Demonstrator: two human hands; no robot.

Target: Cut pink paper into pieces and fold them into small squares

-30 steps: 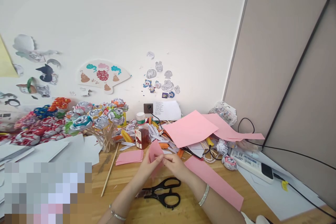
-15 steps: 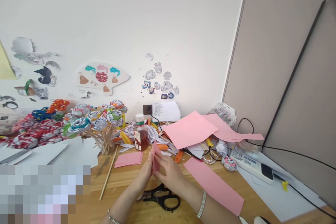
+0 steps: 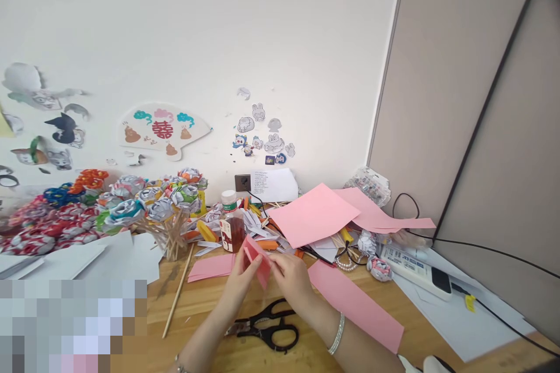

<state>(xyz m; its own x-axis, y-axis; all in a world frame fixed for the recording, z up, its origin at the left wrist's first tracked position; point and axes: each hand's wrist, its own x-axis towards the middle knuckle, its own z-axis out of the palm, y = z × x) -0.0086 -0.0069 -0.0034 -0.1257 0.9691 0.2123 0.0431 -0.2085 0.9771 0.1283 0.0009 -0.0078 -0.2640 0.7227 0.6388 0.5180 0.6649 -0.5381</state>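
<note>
Now we have the folded pink slip [image 3: 263,275] standing a little open between our two hands, above the tabletop [image 3: 192,304] and just beyond the black-handled scissors [image 3: 263,334]. Half a second ago our palms were pressing it nearly flat between them; since then the right hand [image 3: 292,280] has drawn back to the slip's edge, and the near face has turned into sight. We take this to mean that the crease has had one pressing and that the shape is being worked by the fingertips instead, so the folding looks underway rather than finished.

Our left hand [image 3: 240,277] pinches the slip, thumb laid on the near face and fingers behind. Our right fingertips close on its far right side; that grip also looks like a pinch, though the thumb's exact contact is hard to make out.

Around us, the stack of pink slips [image 3: 210,269] lies just left of the hands, with the wooden stick [image 3: 177,294] beside it. The long pink strip [image 3: 359,306] lies to our right, and the bottle [image 3: 231,230] stands upright behind the left hand.
</note>
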